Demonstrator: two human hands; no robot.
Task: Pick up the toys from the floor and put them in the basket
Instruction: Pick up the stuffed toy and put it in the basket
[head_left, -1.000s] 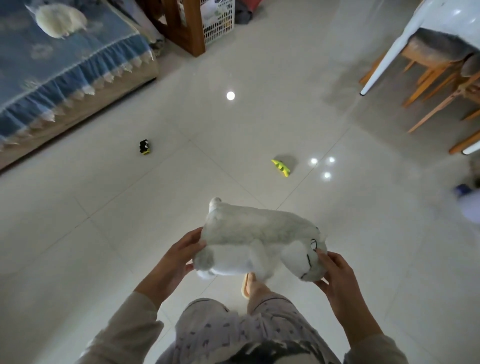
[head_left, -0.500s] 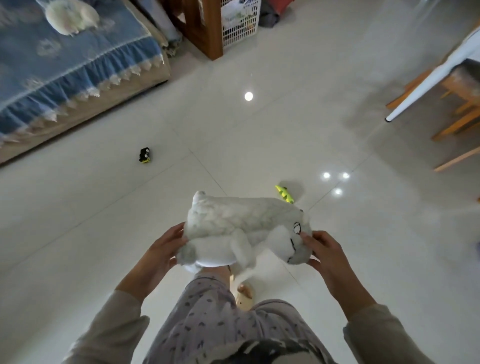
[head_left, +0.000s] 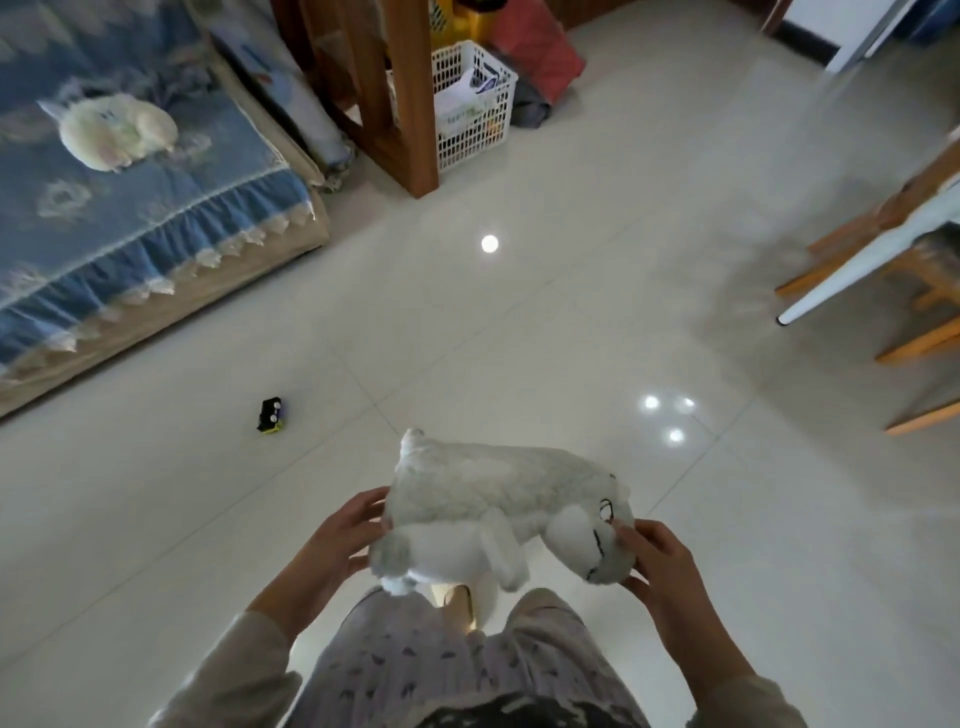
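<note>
You hold the grey-white plush toy off the floor with 2 hands, in front of your knees. Your left hand clasps its rear end; your right hand is closed around its head, fingers pressed on the face. The toy lies sideways, head to the right. 1 small black toy car sits on the tiled floor, to the near left. The white basket stands far ahead, beside a wooden post. A pale plush rests on the blue bed, far left.
</note>
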